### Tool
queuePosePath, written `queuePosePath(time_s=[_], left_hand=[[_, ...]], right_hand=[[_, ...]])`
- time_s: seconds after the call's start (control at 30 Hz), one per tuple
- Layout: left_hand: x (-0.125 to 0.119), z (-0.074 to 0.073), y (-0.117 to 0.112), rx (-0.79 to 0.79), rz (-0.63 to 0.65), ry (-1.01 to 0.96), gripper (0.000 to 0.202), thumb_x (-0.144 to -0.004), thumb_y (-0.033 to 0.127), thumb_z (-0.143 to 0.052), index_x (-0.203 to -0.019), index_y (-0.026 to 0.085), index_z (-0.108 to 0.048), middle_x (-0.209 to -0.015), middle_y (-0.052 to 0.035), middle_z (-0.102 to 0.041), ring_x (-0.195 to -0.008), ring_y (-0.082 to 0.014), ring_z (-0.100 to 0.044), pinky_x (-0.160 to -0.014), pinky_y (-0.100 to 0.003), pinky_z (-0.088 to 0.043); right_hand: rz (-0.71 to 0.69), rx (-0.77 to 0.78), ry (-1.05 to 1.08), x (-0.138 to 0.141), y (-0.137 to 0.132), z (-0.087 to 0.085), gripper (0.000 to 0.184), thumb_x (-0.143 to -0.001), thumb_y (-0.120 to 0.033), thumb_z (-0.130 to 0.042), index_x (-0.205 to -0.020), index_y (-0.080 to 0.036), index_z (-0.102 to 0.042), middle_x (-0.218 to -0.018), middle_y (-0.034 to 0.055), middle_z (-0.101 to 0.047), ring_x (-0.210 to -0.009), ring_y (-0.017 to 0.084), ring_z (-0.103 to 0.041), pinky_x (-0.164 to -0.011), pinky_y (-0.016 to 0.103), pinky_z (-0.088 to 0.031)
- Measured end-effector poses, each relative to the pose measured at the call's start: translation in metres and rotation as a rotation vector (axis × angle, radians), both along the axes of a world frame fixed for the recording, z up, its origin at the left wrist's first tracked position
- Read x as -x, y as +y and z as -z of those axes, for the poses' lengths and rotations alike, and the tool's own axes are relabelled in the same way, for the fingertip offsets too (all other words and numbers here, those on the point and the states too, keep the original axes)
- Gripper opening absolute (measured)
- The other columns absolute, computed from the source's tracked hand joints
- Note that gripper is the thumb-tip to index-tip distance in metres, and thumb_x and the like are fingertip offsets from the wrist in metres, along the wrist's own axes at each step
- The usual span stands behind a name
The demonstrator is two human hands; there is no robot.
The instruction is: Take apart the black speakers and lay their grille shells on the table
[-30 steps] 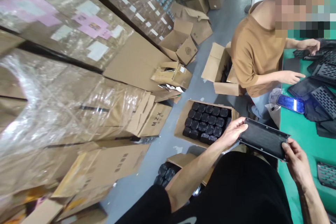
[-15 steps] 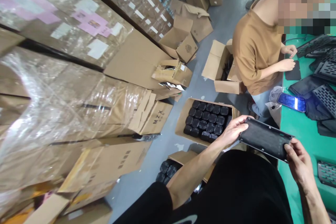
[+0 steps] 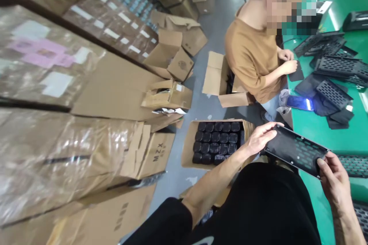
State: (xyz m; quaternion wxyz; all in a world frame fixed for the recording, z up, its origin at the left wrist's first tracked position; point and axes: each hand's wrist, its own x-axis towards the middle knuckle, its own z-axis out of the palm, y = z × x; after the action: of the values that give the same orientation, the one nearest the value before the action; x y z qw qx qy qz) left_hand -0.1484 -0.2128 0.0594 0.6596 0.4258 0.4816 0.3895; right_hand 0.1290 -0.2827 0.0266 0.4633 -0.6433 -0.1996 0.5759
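Between my two hands is a black rectangular perforated panel (image 3: 299, 149) with a sheet of dark mesh over it and small bright dots along its edges. My left hand (image 3: 260, 138) grips its left end, thumb on top. At the right end my right hand (image 3: 333, 172) pinches the panel, its thumb pressed on the upper face. The panel is tilted, and green shows through its slots. It is held above my lap, partly over the edge of the green table (image 3: 304, 191). Fingers beneath the panel are hidden.
A co-worker in a brown shirt (image 3: 253, 53) sits at the table, hands near a dark sheet (image 3: 296, 72). Slotted black panels (image 3: 333, 93) and a blue-screened phone (image 3: 300, 103) lie there. A carton of black pieces (image 3: 186, 149) stands on the floor; wrapped boxes (image 3: 94, 130) line the left.
My view has turned to the right, showing more of the table. The panel stays in both hands, its tilt slightly changed, and green now shows more clearly through its slots.
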Motion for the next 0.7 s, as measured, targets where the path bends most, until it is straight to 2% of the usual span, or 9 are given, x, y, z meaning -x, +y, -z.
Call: queuePosePath(time_s=[0.13, 0.3, 0.4, 0.5, 0.7], left_hand=[[-0.020, 0.003, 0.019, -0.017, 0.164, -0.041, 0.056, -0.093, 0.056, -0.072, -0.133, 0.017, -0.074, -0.103, -0.0046, -0.071, -0.081, -0.0148, -0.056, -0.079, -0.026, -0.043], [-0.045, 0.014, 0.030, 0.014, 0.275, -0.193, 0.057, -0.087, 0.055, -0.080, -0.129, 0.017, -0.072, -0.104, -0.0060, -0.071, -0.082, -0.0157, -0.060, -0.081, -0.027, -0.046], [-0.056, 0.018, 0.031, 0.061, 0.308, -0.240, 0.053, -0.084, 0.052, -0.083, -0.122, 0.017, -0.072, -0.108, -0.0074, -0.073, -0.090, -0.0187, -0.064, -0.087, -0.030, -0.048], [-0.062, 0.021, 0.031, 0.093, 0.333, -0.236, 0.052, -0.081, 0.049, -0.085, -0.119, 0.016, -0.073, -0.109, -0.0082, -0.075, -0.095, -0.0208, -0.066, -0.089, -0.031, -0.049], [-0.063, 0.024, 0.031, 0.135, 0.359, -0.238, 0.052, -0.080, 0.046, -0.085, -0.121, 0.016, -0.073, -0.108, -0.0092, -0.076, -0.095, -0.0218, -0.068, -0.088, -0.032, -0.050]], right_hand=[[0.196, 0.026, -0.025, -0.006, -0.021, -0.015, 0.062, -0.058, -0.050, -0.103, -0.103, -0.026, -0.069, -0.080, -0.0053, -0.056, -0.067, 0.011, -0.043, -0.059, 0.022, -0.035], [0.372, 0.005, -0.028, -0.004, -0.046, -0.027, 0.061, -0.058, -0.049, -0.102, -0.103, -0.025, -0.069, -0.075, -0.0064, -0.053, -0.066, 0.011, -0.042, -0.062, 0.023, -0.036], [0.424, -0.004, -0.039, -0.002, -0.059, -0.027, 0.059, -0.061, -0.051, -0.100, -0.104, -0.025, -0.069, -0.077, -0.0056, -0.054, -0.069, 0.013, -0.045, -0.067, 0.025, -0.039], [0.462, 0.009, -0.051, -0.002, -0.069, -0.022, 0.059, -0.063, -0.054, -0.098, -0.104, -0.026, -0.068, -0.087, -0.0029, -0.060, -0.076, 0.015, -0.049, -0.073, 0.028, -0.043], [0.468, 0.038, -0.013, -0.003, -0.072, -0.015, 0.056, -0.064, -0.052, -0.098, -0.104, -0.026, -0.068, -0.093, -0.0013, -0.065, -0.077, 0.016, -0.053, -0.073, 0.029, -0.045]])
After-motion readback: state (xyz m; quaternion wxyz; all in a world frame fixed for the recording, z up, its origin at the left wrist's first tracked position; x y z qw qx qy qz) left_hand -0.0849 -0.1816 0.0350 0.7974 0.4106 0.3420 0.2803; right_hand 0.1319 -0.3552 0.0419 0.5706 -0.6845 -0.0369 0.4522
